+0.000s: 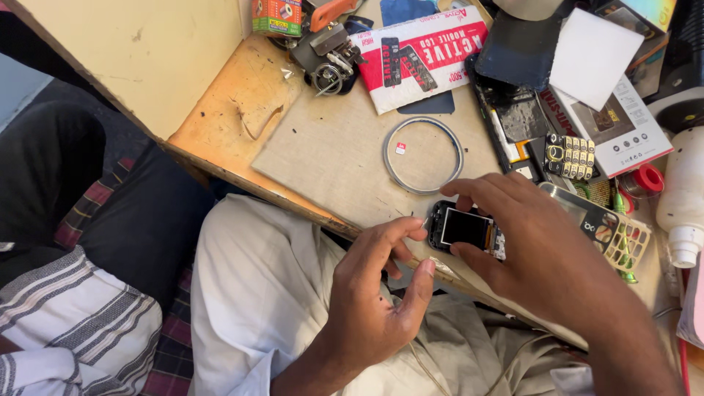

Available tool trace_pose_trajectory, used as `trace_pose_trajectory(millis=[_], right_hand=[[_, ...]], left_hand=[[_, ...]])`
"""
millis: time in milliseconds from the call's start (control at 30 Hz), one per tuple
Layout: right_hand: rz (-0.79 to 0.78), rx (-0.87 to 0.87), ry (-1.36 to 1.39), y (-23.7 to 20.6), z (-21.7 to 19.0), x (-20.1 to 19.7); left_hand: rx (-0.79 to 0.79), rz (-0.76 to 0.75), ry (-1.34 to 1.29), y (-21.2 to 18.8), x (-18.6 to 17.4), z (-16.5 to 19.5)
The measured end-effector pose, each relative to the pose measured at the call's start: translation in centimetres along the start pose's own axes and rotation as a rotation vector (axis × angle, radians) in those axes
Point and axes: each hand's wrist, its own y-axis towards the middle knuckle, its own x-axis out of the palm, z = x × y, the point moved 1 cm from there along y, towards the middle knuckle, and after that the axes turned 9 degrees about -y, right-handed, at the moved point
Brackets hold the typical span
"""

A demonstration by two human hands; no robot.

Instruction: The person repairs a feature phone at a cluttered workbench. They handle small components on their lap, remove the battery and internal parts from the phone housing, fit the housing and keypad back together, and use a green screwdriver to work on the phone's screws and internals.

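Right hand [546, 253] grips a small opened phone [467, 229], fingers closed on its top and bottom edges, at the near edge of the workbench [330, 158]. Left hand [378, 293] half-curled, fingertips beside the phone's left end, holding nothing discernible. Metal ring [423, 155] lies just beyond the grip; keypad [570, 155] beyond, to the right.

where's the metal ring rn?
Head view: the metal ring lies flat on the grey mat, centre of the bench, just above the opened phone under the right hand, below the red-and-white box.
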Motion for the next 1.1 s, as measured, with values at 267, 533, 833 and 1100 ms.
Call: trace_pose_trajectory(millis=[267,533,833,1100], right_hand=[[-0.085,-0.055,0.051,0.8,1.7,0.9],[-0.067,-0.098,0.326,-0.4,5.0,0.7],[0.139,-0.044,0.593,-4.2,8.6,0.7],[0.215,-0.017,0.480,-6.9,11.5,1.1]], left_hand=[[-0.170,-0.002,-0.113,0.6,-1.5,-0.6],[-0.292,-0.100,-0.099,2.7,-1.3,-0.1],[-0.464,-0.392,-0.167,4.7,2.0,0.4],[-0.488,-0.405,-0.033,4.2,5.1,0.6]])
